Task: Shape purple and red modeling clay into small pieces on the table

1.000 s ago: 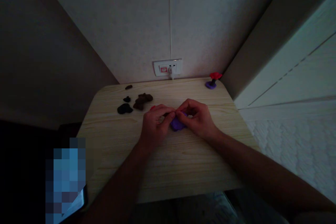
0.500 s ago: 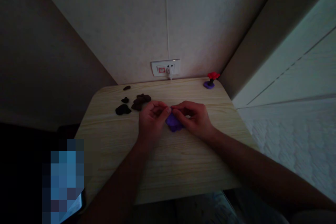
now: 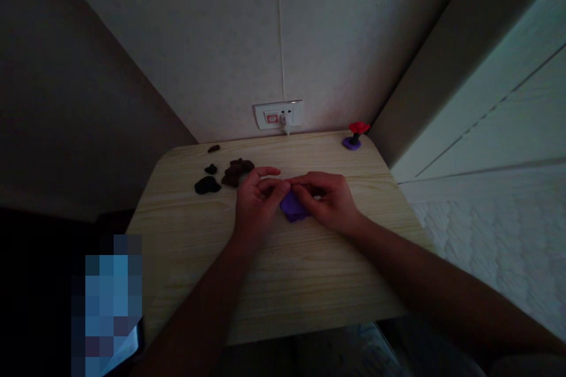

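Note:
My left hand (image 3: 260,197) and my right hand (image 3: 327,197) meet over the middle of the table, thumbs and forefingers pinched together. At the fingertips they hold the upper edge of a flattened lump of purple modelling clay (image 3: 294,206). Its top edge is partly hidden by the fingers, and I cannot tell whether its lower part rests on the table. One finger of my left hand is lifted away from the others. Left of that hand lie brown clay pieces (image 3: 237,171) and a black clay lump (image 3: 207,185).
A small clay flower (image 3: 356,132), red on a black stem with a purple base, stands at the back right corner of the table (image 3: 274,294). Small black (image 3: 211,169) and brown (image 3: 214,148) bits lie back left. A wall socket (image 3: 278,115) holds a plug. A lit screen (image 3: 126,347) shows lower left.
My left hand has shifted slightly right, its thumb closer to the right fingertips, and one left finger has lifted. The purple clay has barely moved.

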The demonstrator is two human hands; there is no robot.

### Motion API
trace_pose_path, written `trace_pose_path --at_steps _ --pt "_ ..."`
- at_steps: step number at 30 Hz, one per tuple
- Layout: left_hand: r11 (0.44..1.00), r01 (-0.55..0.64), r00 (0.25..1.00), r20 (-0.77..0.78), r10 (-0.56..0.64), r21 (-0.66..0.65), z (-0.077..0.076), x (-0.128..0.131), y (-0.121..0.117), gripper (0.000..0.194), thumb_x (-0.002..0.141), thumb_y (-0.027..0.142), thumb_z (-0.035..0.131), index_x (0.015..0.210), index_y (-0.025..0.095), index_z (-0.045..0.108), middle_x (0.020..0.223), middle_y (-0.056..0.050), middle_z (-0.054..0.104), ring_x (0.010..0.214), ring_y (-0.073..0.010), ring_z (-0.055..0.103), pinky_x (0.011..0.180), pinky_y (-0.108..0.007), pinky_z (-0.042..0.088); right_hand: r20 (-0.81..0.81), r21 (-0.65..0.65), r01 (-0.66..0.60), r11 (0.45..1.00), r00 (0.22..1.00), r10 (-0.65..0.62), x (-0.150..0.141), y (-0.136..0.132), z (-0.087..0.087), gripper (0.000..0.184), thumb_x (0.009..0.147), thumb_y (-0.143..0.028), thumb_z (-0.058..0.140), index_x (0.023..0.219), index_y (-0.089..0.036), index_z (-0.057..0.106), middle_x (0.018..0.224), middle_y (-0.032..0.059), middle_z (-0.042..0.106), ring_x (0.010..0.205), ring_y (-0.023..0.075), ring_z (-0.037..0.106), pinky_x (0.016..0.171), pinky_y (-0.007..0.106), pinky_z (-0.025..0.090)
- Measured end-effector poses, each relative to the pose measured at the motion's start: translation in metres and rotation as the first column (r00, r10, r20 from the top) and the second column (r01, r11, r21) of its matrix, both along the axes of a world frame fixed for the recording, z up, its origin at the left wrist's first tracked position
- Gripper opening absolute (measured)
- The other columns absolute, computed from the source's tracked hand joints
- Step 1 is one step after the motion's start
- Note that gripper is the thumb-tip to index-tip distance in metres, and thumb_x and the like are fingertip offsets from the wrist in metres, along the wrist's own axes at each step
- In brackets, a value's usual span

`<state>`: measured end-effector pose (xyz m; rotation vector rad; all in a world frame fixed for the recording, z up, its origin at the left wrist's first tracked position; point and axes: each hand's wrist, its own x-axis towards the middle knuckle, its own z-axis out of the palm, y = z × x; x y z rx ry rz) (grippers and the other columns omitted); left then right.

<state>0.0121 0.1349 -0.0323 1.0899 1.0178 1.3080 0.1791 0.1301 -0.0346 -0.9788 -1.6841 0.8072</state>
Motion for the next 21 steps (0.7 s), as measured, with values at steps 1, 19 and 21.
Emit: trace_pose_path --at_steps 1,19,21 --pt "1.000 0.012 0.999 0.032 -0.012 -0.016 -0.0018 0.0009 0.0005 0.040 0.073 0.032 0.087 0.104 0.019 0.064 0.075 0.000 0.076 0.067 -0.0123 0.069 0.063 -0.022 0.053 -0.027 -0.012 0.024 1.000 0.999 -0.025 -0.0002 -0.0001 -0.0008 0.021 0.093 -0.028 0.066 0.104 -0.019 0.082 0.077 0.0047 0.075 0.060 0.0119 0.061 0.054 0.023 0.047" --pt "1.000 0.013 0.994 -0.109 -0.013 -0.003 -0.0020 0.0017 0.0001 0.011 0.073 0.028 0.084 0.080 0.020 0.082 0.077 -0.003 0.078 0.068 -0.0143 0.069 0.068 -0.027 0.056 -0.005 -0.068 -0.017 0.998 1.000 0.016 0.0027 0.0009 0.0007 0.028 0.095 -0.031 0.062 0.115 -0.018 0.077 0.088 0.0061 0.080 0.063 0.0129 0.066 0.058 0.025 0.053" --pt "1.000 0.018 0.995 -0.101 -0.018 0.000 -0.0043 0.0014 0.0003 0.011 0.074 0.029 0.084 0.081 0.020 0.082 0.078 -0.003 0.079 0.069 -0.0150 0.070 0.069 -0.028 0.056 -0.001 -0.076 -0.034 0.997 0.999 0.034 0.0028 0.0004 0.0008 0.026 0.095 -0.031 0.062 0.112 -0.019 0.077 0.087 0.0055 0.080 0.062 0.0127 0.065 0.057 0.025 0.052"
